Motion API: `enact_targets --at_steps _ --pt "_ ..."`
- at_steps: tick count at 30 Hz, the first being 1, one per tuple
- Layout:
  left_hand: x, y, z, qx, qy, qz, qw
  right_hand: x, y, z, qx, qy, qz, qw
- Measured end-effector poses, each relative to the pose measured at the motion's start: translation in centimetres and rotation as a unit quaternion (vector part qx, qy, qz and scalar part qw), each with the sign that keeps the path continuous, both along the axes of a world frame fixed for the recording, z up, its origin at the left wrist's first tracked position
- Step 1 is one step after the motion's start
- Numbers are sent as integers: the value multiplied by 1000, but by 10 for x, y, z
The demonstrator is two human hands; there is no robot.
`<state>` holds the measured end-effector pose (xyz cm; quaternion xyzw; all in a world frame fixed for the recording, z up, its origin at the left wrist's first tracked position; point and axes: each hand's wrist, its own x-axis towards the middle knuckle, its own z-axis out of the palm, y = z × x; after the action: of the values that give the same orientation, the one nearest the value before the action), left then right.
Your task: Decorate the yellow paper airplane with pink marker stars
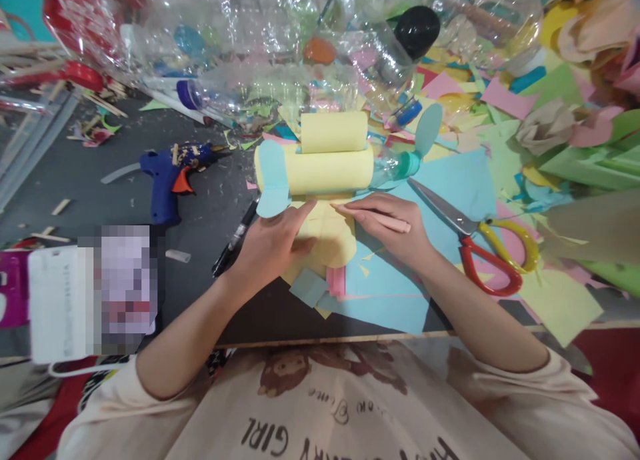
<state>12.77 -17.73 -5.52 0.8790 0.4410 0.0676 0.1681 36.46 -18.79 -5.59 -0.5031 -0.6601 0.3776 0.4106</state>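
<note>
My right hand (395,225) pinches a pink pen (384,218), its tip down on a yellow paper piece (336,245) with a rounded end. Stretched over the left side of that piece is my left hand (267,243), thumb and index finger apart. Just beyond both hands lies a plastic bottle (400,167) wrapped in yellow paper. A smaller yellow paper roll (334,132) sits along its far side. Light-blue rounded strips are at the bottle's left end (273,179) and by its cap (429,130). Blue paper sheets (385,273) spread underneath my right hand.
Scissors (467,230) with red and yellow handles lie open at right. A blue glue gun (170,180) and a black pen (235,237) lie at left. Clear plastic bottles (240,93) crowd the back; paper scraps (570,300) cover the right. A white box (55,303) stands near left.
</note>
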Motion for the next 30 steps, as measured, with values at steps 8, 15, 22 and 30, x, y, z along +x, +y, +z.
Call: enact_targets --at_steps 8,15,22,30 --pt "1 0 0 14 -19 -9 1000 1 -1 7 -75 37 -9 996" --pt "-1 1 -2 23 -33 -16 999 2 -2 18 -158 61 -1 985" --pt "-1 1 -2 44 -28 -22 998 4 -1 19 -191 83 23 978" --pt "-1 1 -1 26 -17 -19 999 5 -1 22 -184 66 62 979"
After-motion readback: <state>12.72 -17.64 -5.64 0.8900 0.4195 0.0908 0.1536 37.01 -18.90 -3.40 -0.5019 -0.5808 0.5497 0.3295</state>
